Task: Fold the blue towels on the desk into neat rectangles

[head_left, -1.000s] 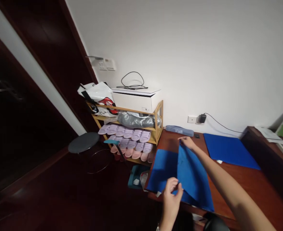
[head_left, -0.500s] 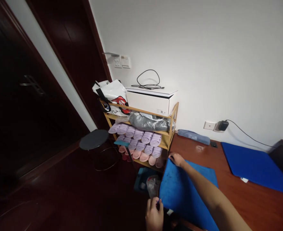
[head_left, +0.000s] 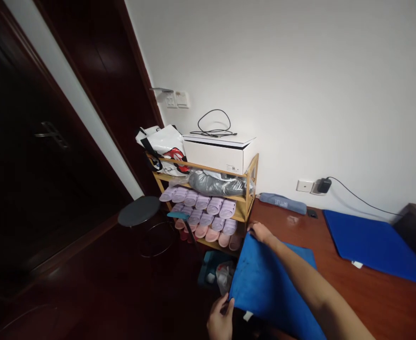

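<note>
A flat blue cushion [head_left: 260, 276] with a small white tag lies over the front part of a reddish-brown table [head_left: 356, 293], its near left part reaching beyond the table edge. My right hand [head_left: 260, 232] pinches its far left corner; the forearm crosses above the fabric and hides some of it. Lower down, my left hand [head_left: 222, 316] grips the near left corner between thumb and fingers. The left edge of the cushion runs straight between both hands. A second blue cushion [head_left: 377, 248], also tagged, rests flat at the right side of the table.
A grey-blue pouch [head_left: 282, 203] lies by the wall near a plugged-in black adapter [head_left: 324, 185]. Left of the table stands a wooden rack [head_left: 250, 189] with slippers, a white box [head_left: 215, 153] and a bag [head_left: 165, 144]. A round stool [head_left: 139, 211] and a teal bin [head_left: 206, 278] are on the floor.
My left hand has shifted slightly left, and the cushion's near left corner has come with it. The right hand keeps its hold on the far corner. The camera view has tilted a little.
</note>
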Action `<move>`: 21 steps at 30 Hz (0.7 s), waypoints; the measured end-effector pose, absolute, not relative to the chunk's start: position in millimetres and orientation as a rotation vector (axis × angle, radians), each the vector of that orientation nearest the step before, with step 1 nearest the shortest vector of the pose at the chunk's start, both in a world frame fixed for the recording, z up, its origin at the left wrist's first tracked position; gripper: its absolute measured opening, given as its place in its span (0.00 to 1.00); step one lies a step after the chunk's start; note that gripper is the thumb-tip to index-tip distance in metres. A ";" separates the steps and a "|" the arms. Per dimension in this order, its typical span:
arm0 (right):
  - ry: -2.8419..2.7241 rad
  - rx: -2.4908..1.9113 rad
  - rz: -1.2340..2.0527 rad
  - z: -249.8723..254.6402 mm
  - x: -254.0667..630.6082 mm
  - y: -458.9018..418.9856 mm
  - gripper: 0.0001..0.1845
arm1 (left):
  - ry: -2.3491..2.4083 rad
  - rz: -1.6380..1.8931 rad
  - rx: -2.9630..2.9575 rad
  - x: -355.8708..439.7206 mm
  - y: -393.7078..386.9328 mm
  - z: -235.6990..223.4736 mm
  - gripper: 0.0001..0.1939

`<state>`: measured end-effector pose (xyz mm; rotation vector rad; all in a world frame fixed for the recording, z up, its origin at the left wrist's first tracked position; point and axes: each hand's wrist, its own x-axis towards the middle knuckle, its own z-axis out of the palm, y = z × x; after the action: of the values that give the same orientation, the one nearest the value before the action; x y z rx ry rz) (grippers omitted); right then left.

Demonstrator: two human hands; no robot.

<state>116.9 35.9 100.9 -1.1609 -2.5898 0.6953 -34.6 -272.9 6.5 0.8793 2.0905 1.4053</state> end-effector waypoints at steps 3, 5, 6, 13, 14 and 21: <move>-2.597 -1.072 0.734 133.8 143.7 31.9 0.10 | 2.108 1.395 0.922 -32.5 -275.1 12.9 0.31; -2.607 -1.022 0.768 158.3 166.2 25.1 0.08 | 2.128 1.389 0.970 -30.4 -276.7 19.2 0.30; -2.610 -1.001 0.782 170.6 178.2 19.9 0.07 | 2.130 1.384 0.996 -29.5 -277.7 23.4 0.30; -2.530 -0.970 0.767 245.5 270.7 -35.8 0.09 | 1.916 1.397 1.197 -25.0 -275.5 86.1 0.24; -2.505 -0.972 0.760 255.3 286.6 -43.8 0.10 | 1.868 1.415 1.236 -24.0 -272.1 101.0 0.23; -2.119 -1.006 0.769 329.2 404.3 -104.3 0.22 | 1.484 1.520 1.492 -12.0 -225.7 246.0 0.18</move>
<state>404.3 -104.3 329.2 -1.0058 -2.1187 0.7690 -12.0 -225.7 246.0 1.4925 1.4841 1.5202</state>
